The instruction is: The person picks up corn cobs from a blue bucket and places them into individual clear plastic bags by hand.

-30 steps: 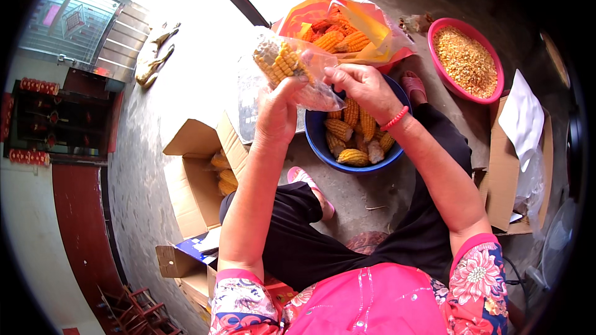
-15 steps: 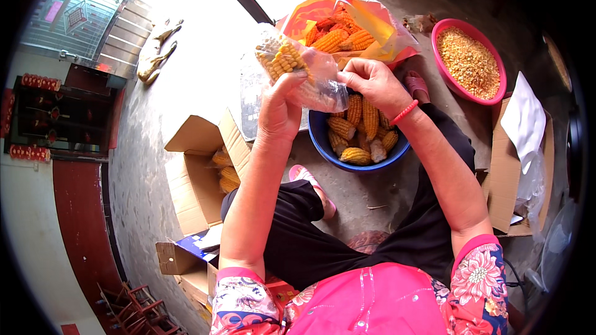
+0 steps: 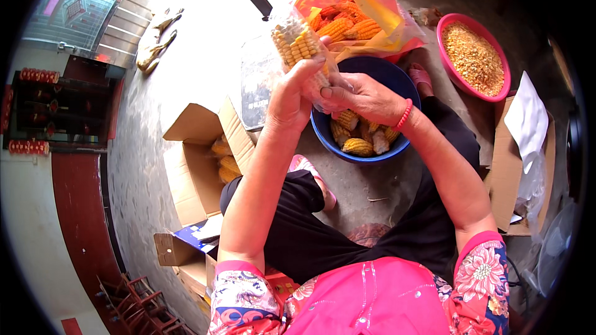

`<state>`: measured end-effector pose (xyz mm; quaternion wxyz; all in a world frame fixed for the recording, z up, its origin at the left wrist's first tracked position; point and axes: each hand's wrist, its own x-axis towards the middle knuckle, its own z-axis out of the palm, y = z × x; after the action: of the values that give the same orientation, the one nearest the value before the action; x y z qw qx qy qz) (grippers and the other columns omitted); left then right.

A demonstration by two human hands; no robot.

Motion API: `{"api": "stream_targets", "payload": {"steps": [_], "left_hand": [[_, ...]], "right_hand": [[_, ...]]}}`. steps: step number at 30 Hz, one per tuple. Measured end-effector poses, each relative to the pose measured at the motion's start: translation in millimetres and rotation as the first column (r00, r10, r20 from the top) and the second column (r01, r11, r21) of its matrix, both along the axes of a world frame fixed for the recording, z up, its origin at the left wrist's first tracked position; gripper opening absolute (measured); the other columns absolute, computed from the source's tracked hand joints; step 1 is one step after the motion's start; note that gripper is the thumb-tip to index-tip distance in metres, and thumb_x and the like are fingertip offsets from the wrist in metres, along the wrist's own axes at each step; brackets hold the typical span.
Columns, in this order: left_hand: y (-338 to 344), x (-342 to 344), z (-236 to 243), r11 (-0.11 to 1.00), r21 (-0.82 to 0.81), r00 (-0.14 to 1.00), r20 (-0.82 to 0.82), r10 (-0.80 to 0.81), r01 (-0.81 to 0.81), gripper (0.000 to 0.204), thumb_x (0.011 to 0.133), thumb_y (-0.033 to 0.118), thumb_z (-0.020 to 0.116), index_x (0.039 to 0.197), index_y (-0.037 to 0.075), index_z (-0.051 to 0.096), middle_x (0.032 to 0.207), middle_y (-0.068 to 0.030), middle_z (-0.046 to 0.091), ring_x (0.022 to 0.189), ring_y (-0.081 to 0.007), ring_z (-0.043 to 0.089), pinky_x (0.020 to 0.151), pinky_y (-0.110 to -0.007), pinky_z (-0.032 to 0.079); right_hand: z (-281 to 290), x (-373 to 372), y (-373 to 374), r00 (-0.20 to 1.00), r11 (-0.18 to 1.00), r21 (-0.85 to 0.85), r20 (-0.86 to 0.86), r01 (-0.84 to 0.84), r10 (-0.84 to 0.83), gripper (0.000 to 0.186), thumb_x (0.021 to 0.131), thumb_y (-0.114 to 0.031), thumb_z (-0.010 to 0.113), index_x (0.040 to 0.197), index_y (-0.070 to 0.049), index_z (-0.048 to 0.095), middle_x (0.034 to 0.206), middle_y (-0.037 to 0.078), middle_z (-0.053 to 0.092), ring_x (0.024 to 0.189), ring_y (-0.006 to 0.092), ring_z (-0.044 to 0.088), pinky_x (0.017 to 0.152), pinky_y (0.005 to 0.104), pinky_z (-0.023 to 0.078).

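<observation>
Raised in front of me, my left hand [image 3: 290, 98] is closed around a corn cob [image 3: 296, 44] wrapped in a clear plastic bag [image 3: 284, 18]. Yellow kernels show on part of the cob, while its upper part looks pale under the plastic. My right hand [image 3: 371, 100] presses against the lower end of the wrapped cob, fingers closed on the bag and touching the left hand. Just beneath is a blue basin [image 3: 390, 69] with several yellow corn cobs [image 3: 358, 146] in it; my hands hide part of them.
Behind the basin, an open orange-yellow sack [image 3: 397, 15] holds corn cobs. Loose kernels fill a pink basin [image 3: 506, 87] at the far right. Cardboard boxes stand at left [image 3: 186, 180] and right [image 3: 501, 180]. A dog [image 3: 152, 43] lies on the floor at far left.
My right hand has moved in from the loose edge of the bag to the cob's lower end. The bag is gathered closer, and both hands have shifted slightly right.
</observation>
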<state>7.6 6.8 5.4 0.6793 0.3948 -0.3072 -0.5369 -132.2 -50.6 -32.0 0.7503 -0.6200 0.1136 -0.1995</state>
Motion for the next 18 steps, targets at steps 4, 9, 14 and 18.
{"api": "stream_targets", "payload": {"steps": [4,9,14,18], "left_hand": [[1,-2,1,0.99,0.102,0.988,-0.124,-0.086,0.099,0.049,0.079,0.016,0.06,0.123,0.002,0.043,0.096,-0.0169,0.06,0.103,-0.0296,0.056,0.092,-0.04,0.044],[2,16,9,0.995,0.037,0.988,-0.132,-0.084,0.09,0.042,0.083,0.016,0.058,0.12,0.004,0.044,0.082,-0.01,0.056,0.072,-0.0224,0.061,0.064,-0.035,0.051],[10,64,35,0.99,0.136,0.996,0.089,0.023,-0.035,0.039,0.08,0.018,0.064,0.114,0.004,0.051,0.081,-0.0068,0.056,0.064,-0.0146,0.055,0.055,-0.028,0.046],[45,121,44,0.965,0.216,0.954,0.288,0.085,-0.152,0.033,0.077,0.02,0.069,0.104,0.005,0.057,0.079,-0.0052,0.058,0.064,-0.013,0.055,0.054,-0.025,0.045]], "right_hand": [[2,-3,-1,0.998,0.999,0.038,-0.048,-0.025,0.027,0.043,0.089,-0.044,0.052,0.083,-0.002,0.056,0.074,0.001,0.054,0.067,0.0084,0.052,0.063,0.0228,0.045],[4,-6,-4,0.98,1.0,-0.018,-0.199,0.004,-0.007,0.048,0.092,-0.047,0.045,0.084,-0.002,0.061,0.071,0.002,0.057,0.061,0.0078,0.052,0.059,0.0226,0.045],[4,-15,-20,0.975,0.983,-0.149,-0.176,0.106,-0.132,0.031,0.094,-0.029,0.045,0.091,-0.004,0.062,0.07,-0.002,0.054,0.062,0.0048,0.048,0.058,0.0191,0.041],[18,-17,-19,0.957,0.971,-0.224,-0.252,0.089,-0.146,0.021,0.094,-0.021,0.047,0.093,-0.004,0.059,0.071,-0.003,0.052,0.064,0.0031,0.047,0.059,0.0171,0.04]]}}
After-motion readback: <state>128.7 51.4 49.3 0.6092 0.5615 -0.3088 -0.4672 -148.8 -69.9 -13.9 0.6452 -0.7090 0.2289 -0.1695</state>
